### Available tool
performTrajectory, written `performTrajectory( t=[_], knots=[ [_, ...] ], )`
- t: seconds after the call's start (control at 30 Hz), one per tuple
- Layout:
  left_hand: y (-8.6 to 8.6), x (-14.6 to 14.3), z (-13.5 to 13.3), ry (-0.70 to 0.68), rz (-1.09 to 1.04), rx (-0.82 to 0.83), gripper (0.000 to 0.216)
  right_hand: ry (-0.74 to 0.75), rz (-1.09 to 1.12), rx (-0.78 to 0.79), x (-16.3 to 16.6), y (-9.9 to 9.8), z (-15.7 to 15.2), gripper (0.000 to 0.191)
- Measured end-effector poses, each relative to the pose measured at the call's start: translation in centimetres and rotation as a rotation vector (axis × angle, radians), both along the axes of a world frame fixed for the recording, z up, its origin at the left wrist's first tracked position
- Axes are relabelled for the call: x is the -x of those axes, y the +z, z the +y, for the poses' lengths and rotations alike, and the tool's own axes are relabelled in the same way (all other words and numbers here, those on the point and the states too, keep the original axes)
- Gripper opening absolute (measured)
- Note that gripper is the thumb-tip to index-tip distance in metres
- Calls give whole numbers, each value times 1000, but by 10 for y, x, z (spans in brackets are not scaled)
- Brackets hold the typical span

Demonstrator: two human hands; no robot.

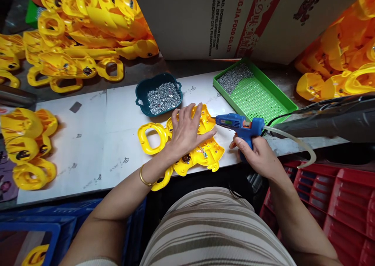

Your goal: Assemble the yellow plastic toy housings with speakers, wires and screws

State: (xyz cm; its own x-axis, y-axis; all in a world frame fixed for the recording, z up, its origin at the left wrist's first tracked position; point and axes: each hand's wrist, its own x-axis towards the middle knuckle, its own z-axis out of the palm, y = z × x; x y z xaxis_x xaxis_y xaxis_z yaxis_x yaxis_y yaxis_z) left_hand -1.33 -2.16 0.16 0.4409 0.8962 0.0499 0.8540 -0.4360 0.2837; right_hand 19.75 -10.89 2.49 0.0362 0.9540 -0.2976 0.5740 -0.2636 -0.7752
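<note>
My right hand (262, 154) is wrapped round the handle of a blue hot glue gun (234, 121). A whitish glue stick (295, 143) curves out of its back end. The nozzle points left, close to the right edge of an upper yellow plastic shell half (207, 119). My left hand (185, 131), fingers spread, lies over this shell and a lower yellow shell half (215, 152), covering part of both. Thin wires and a round dark part show inside the lower shell. Both shells have loop handles at their left ends.
A dark teal basin (140, 87) and a green tray (278, 92) hold small metal screws. Yellow shells (96, 35) are heaped at the back left, more (27, 141) at the left and right. A printed carton (187, 20) stands behind. Red crates (348, 203) are at lower right.
</note>
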Motion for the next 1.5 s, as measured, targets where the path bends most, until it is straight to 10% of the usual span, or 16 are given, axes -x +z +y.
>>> performTrajectory(
  t=[0.6,0.83,1.03,1.5],
  knots=[
    [-9,6,3,9,-19,-73,85,-20,544,-84,-13,-17,-43,45],
    [-4,4,6,1,-42,-88,83,-820,648,-244,-56,-45,-120,61],
    [2,3,5,7,-52,-92,83,-1042,656,-299,-90,-62,-83,53],
    [10,10,1,-40,-190,-113,81,-997,733,-223,-120,-40,-37,44]
  ],
)
